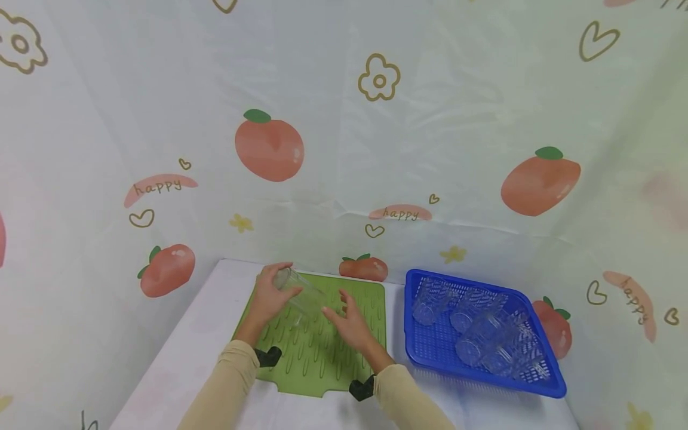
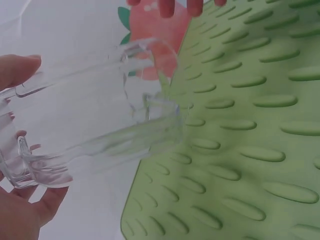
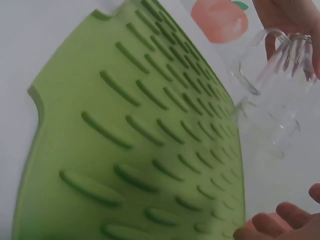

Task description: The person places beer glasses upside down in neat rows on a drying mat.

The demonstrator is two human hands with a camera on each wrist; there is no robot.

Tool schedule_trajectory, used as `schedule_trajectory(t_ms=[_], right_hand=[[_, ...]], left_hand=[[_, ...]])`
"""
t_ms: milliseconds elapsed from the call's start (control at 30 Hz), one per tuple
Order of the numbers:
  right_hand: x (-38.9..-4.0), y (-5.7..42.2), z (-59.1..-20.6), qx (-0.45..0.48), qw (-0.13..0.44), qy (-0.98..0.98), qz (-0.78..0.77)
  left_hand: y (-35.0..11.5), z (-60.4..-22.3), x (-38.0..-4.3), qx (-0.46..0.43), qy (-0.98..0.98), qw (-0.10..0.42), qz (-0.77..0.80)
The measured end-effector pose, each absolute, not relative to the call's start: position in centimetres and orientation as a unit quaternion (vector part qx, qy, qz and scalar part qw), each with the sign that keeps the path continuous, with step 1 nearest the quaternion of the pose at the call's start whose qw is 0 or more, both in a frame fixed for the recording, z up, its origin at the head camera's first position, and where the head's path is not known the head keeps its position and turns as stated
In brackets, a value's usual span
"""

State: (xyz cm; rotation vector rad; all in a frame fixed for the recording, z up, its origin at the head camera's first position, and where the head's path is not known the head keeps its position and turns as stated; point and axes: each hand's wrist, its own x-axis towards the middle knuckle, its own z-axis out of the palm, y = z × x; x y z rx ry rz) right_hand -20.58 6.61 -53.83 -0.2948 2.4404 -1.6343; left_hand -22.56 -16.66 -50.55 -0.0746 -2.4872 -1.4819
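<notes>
My left hand (image 1: 267,300) grips a clear glass mug (image 1: 307,294) by its base end, thumb on one side and fingers on the other. The mug is tilted above a green drying mat (image 1: 317,371) with raised oval ridges, its open end pointing right. In the left wrist view, the mug's thick base (image 2: 42,172) sits in the fingers, with the rim away from the palm. My right hand (image 1: 352,327) is just right of the mug's rim, fingers spread and nothing in them. A handle (image 3: 248,75) shows on the mug in the right wrist view.
A blue plastic basket (image 1: 409,325) stands to the right of the mat, with several clear glass mugs (image 1: 473,343) lying in it. The white table (image 1: 177,364) backs onto a printed fabric wall (image 1: 322,197). Dark bands circle both wrists.
</notes>
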Motion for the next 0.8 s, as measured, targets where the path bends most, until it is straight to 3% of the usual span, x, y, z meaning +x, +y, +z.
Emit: schedule_trajectory(t_ms=[567, 800], right_hand=[[-20.3, 8.1, -51.7, -0.152, -0.025, 0.936, -0.315], [-20.2, 8.7, -50.8, -0.141, -0.018, 0.956, -0.257]], left_hand=[[-17.3, -50.8, -23.6, -0.003, -0.867, 0.203, -0.454], [-17.8, -51.1, -24.1, 0.011, -0.882, 0.2, -0.427]])
